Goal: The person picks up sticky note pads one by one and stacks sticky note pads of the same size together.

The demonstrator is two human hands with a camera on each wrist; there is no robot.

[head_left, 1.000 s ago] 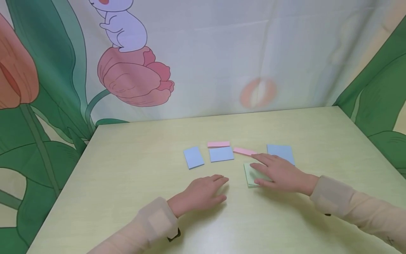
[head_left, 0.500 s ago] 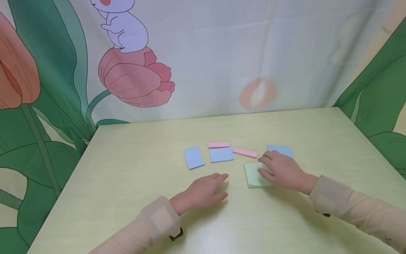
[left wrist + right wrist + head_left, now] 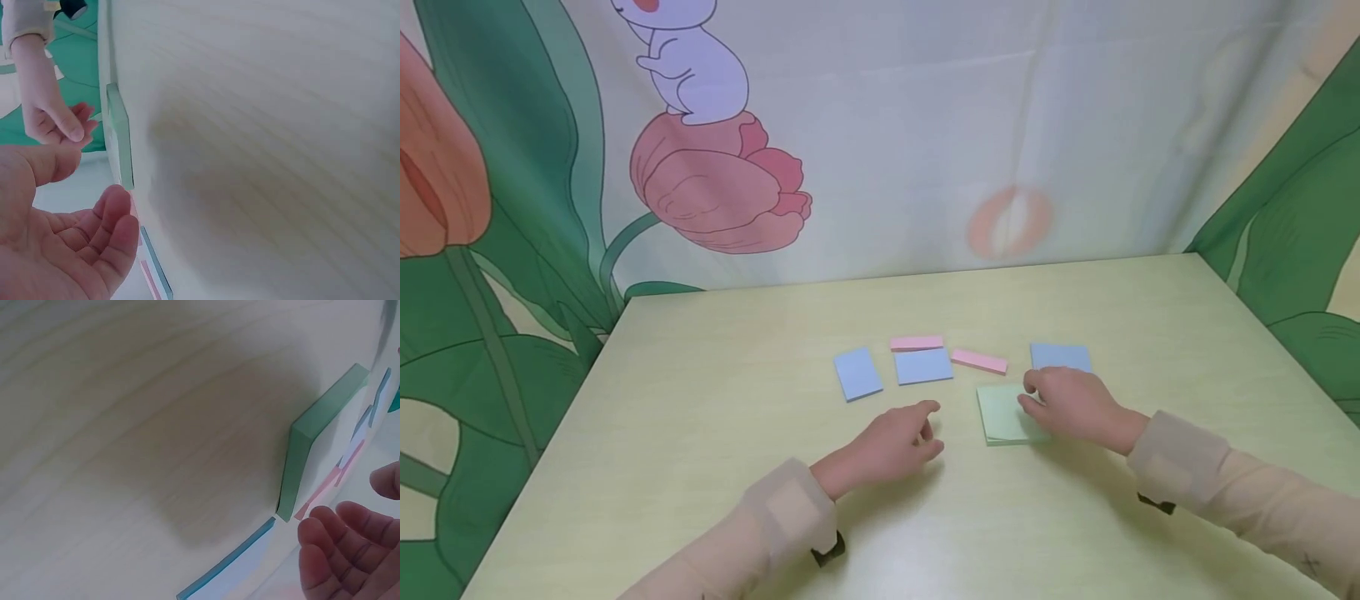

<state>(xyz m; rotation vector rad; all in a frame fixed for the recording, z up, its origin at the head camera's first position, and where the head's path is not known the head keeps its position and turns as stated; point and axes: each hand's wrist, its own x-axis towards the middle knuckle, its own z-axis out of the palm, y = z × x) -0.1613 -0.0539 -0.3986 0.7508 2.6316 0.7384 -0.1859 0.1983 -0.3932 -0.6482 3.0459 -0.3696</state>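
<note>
A thick green sticky-note pad lies on the table. Over its right part hovers my right hand, its fingers loosely bent and holding nothing; the right wrist view shows a gap between the fingers and the pad. My left hand hangs above the table to the left of the pad, thumb and fingers apart with nothing between them. Behind the right hand, a blue sticky-note pad is partly covered. A pink sticky-note strip lies just behind the green pad.
Further left are two blue pads, one tilted and one nearly straight. Another pink strip sits along the straight one's back edge. A printed cloth hangs behind the wooden table.
My right hand has drawn back rightward, uncovering more of the green pad and the pink strip, and its fingers have bent more. The left hand has shifted slightly forward. The pads stay put.
</note>
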